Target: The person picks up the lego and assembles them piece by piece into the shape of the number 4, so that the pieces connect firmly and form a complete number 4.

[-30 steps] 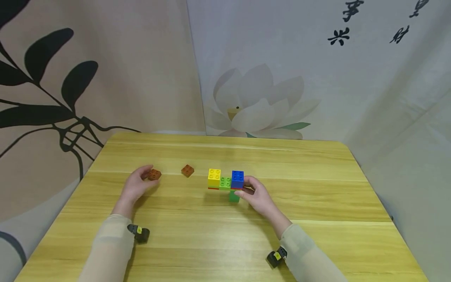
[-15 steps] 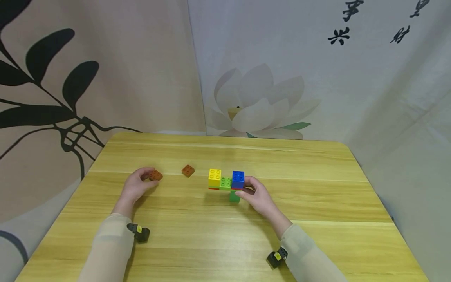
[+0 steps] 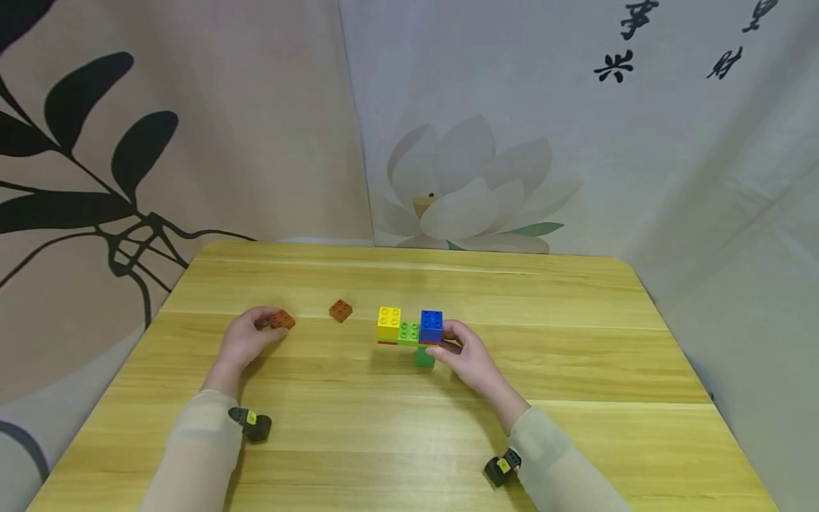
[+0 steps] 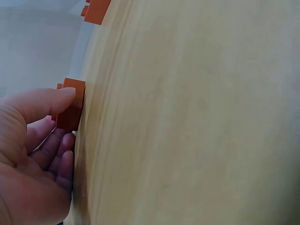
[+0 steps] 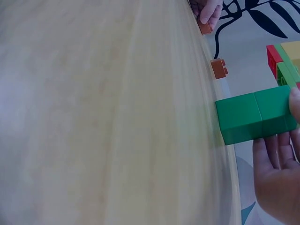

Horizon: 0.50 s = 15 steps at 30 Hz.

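My left hand [image 3: 245, 341] pinches a small reddish-brown toy brick [image 3: 283, 320] with thumb and fingers, low over the wooden table. In the left wrist view the thumb presses on the side of this brick [image 4: 71, 110]. A built brick piece is in my right hand [image 3: 472, 360]. On its top stand a yellow brick [image 3: 389, 323] and a blue brick [image 3: 431, 326], with a lower lime-green brick [image 3: 409, 333] between them. Thin red edges show beneath. Two stacked green bricks [image 5: 251, 116] form its leg, and the right thumb and fingers grip around the upper one.
A second reddish-brown brick [image 3: 340, 310] lies on the wooden table [image 3: 358, 434], between the left hand and the built piece. Printed cloth [image 3: 269, 128] hangs behind the table's far edge. Each wrist wears a small black camera [image 3: 257, 427].
The brown brick in my left hand has shifted and turned very slightly, a touch to the right and nearer. My right hand and the built piece stay where they were.
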Each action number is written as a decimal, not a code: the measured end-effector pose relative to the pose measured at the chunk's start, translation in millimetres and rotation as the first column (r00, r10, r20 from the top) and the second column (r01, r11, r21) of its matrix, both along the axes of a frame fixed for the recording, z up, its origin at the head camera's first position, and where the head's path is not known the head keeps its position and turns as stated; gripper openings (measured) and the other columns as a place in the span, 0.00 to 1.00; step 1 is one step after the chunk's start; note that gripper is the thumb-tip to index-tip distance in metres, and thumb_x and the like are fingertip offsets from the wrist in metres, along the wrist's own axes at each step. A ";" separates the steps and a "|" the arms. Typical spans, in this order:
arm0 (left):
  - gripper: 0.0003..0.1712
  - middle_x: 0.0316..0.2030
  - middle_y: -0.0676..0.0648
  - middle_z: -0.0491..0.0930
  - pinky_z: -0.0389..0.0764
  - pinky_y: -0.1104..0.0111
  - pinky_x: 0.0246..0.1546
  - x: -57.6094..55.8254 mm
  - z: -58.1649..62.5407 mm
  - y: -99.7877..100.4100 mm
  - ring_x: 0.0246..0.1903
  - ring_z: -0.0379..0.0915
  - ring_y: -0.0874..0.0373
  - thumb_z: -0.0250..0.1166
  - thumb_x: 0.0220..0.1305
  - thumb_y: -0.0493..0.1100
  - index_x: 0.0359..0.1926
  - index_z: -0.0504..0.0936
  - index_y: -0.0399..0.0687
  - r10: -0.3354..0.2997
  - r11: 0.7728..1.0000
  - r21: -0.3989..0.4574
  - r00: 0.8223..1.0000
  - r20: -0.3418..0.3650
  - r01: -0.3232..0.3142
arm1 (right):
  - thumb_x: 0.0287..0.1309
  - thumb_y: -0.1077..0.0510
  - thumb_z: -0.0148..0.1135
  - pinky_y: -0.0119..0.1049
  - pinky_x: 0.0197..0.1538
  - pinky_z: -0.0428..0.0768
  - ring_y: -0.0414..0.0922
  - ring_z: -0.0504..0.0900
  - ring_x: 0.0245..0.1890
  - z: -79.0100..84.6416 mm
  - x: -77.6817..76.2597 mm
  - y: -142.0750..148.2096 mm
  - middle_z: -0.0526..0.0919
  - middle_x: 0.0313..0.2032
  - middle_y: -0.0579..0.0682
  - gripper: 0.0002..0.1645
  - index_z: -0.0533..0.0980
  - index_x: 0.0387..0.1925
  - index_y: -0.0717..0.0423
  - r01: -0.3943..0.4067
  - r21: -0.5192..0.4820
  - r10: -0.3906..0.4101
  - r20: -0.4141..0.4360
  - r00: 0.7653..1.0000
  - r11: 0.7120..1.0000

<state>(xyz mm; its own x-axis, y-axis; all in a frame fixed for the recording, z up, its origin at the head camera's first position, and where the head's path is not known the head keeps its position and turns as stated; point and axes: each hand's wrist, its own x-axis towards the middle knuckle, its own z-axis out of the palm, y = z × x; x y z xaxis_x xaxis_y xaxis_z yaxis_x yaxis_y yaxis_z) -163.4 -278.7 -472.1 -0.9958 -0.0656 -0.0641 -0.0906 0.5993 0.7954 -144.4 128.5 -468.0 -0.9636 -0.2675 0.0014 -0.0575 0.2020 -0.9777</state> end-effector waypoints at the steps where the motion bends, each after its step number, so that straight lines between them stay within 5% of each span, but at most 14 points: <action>1: 0.27 0.55 0.28 0.74 0.70 0.47 0.56 0.4 -0.2 -0.1 0.55 0.68 0.36 0.68 0.64 0.37 0.61 0.73 0.29 -0.001 1.000 -0.004 1.000 -0.002 0.001 | 0.60 0.63 0.69 0.44 0.61 0.76 0.50 0.78 0.53 0.2 0.1 -0.1 0.80 0.48 0.53 0.20 0.76 0.53 0.60 0.001 -0.001 -0.001 0.003 1.000 1.000; 15: 0.26 0.52 0.31 0.78 0.75 0.53 0.51 6.1 10.6 8.5 0.50 0.74 0.40 0.68 0.65 0.40 0.60 0.76 0.31 -0.047 0.999 -0.017 0.998 -0.049 0.046 | 0.61 0.64 0.68 0.44 0.61 0.75 0.51 0.78 0.54 -0.5 0.0 -0.5 0.80 0.49 0.55 0.20 0.75 0.53 0.61 -0.003 -0.010 0.003 0.006 1.000 1.000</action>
<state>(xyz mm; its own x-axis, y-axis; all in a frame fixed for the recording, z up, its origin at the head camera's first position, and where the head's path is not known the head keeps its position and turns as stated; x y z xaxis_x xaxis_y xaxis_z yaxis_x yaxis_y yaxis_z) -157.3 -270.2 -461.5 -0.9997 -0.0201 -0.0143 -0.0237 0.6145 0.7886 -144.3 128.0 -468.6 -0.9628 -0.2700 -0.0014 -0.0526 0.1925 -0.9799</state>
